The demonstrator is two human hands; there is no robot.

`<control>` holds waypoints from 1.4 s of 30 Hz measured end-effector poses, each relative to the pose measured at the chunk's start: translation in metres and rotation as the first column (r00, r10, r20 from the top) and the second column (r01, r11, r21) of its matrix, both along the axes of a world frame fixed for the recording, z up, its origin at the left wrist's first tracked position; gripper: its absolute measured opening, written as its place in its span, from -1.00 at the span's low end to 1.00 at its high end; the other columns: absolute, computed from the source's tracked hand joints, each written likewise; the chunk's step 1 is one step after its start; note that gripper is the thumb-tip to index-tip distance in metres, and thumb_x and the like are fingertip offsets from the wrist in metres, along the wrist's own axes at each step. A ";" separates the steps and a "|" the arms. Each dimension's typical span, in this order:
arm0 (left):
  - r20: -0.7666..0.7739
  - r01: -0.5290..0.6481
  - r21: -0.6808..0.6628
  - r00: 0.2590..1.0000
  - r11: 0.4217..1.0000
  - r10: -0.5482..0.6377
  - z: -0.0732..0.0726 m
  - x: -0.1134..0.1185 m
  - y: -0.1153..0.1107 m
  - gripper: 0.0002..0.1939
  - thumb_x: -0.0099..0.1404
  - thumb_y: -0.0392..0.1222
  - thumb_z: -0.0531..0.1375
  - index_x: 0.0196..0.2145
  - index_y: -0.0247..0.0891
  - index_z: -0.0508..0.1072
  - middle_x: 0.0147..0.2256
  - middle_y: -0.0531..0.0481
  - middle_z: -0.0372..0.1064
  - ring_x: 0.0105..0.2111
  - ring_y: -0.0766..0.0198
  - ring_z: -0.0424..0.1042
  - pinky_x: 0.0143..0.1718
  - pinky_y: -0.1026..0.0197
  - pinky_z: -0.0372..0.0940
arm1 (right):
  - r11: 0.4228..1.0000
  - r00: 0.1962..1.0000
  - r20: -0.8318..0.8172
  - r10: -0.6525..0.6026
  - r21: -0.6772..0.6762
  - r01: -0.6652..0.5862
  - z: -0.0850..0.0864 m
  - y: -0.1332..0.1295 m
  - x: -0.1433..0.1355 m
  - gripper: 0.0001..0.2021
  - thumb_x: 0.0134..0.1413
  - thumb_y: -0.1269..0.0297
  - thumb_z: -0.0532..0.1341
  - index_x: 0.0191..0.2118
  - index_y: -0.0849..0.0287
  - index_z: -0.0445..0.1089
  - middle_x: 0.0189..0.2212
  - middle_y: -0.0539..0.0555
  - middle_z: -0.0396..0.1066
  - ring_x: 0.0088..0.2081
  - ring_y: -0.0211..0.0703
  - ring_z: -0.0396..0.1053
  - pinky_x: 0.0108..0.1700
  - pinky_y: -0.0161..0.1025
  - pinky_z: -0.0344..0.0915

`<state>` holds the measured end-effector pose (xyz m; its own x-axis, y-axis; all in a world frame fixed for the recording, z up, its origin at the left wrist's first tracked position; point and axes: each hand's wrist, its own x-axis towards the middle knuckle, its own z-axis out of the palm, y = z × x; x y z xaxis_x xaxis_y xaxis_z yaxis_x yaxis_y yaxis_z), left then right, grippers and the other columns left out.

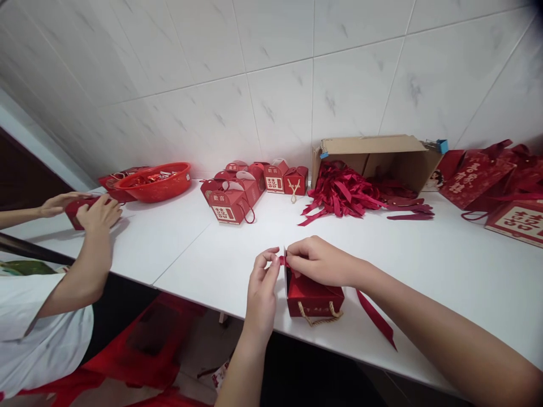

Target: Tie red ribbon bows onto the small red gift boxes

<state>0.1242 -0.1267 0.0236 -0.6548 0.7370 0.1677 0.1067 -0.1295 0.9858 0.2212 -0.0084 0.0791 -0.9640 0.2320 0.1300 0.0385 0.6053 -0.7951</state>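
In front of me on the white table is a red gift box (314, 297) with a twisted gold rope handle on its near side. My left hand (263, 280) is at the box's left edge, thumb and forefinger pinched on the end of a dark red ribbon (281, 260). Over the top of the box, my right hand (320, 261) has its fingers closed at the upright flap, where the ribbon passes through; what lies under those fingers is partly hidden. A loose length of the same ribbon trails onto the table to the right of the box.
A co-worker's hands (98, 212) handle another red box at the left. Behind stand a red plastic basin (159, 192), several red boxes (229, 206), a ribbon pile (343, 192) spilling from an open cardboard box (373, 146), and red bags (475, 175) at the right.
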 end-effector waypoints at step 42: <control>-0.138 0.272 -0.233 0.941 0.934 -0.308 0.036 -0.042 -0.002 -0.54 0.18 0.01 0.18 -0.65 -0.25 0.03 -0.63 0.16 -0.14 -0.59 0.42 -0.12 -0.58 0.31 -0.13 | 0.817 0.960 -0.157 -0.230 0.505 0.278 -0.012 0.030 0.092 -0.88 0.17 0.38 0.12 -0.21 0.14 0.39 -0.41 0.04 0.29 -0.42 -0.25 0.26 -0.37 -0.28 0.20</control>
<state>0.0818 -0.1285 0.0597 -0.3824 0.9205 0.0801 0.2626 0.0251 0.9646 0.3133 0.0215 0.0675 -0.8597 0.3425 0.3790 0.1955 0.9061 -0.3752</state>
